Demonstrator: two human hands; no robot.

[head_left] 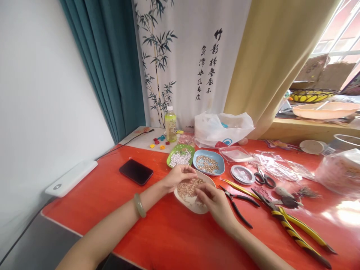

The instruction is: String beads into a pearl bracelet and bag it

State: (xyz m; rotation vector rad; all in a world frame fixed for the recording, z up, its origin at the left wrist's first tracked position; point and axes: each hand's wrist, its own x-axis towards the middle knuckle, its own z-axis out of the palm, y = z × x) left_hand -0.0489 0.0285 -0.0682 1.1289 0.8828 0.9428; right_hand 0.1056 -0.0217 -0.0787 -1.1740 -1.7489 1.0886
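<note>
A white dish [198, 208] with small gold beads [186, 189] and some pale pieces lies on the red table below both hands. My left hand [181, 177], with a green bangle [140, 205] on its wrist, is over the dish's upper left, thumb and fingertips pinched together. Over the right side, my right hand [215, 202] also has its fingers closed in a pinch. Whatever the fingertips hold is too small to make out. Behind the dish are a green tray [168, 161] of white beads and a blue tray [220, 157] of gold beads.
A black phone [136, 172] lies to the left. On the right are black-handled pliers [239, 202], larger yellow-and-black pliers [292, 221], yellow tweezers [239, 188], scissors [264, 177] and a round clear lid [242, 174]. A bottle [170, 125] and a plastic bag [209, 131] stand behind.
</note>
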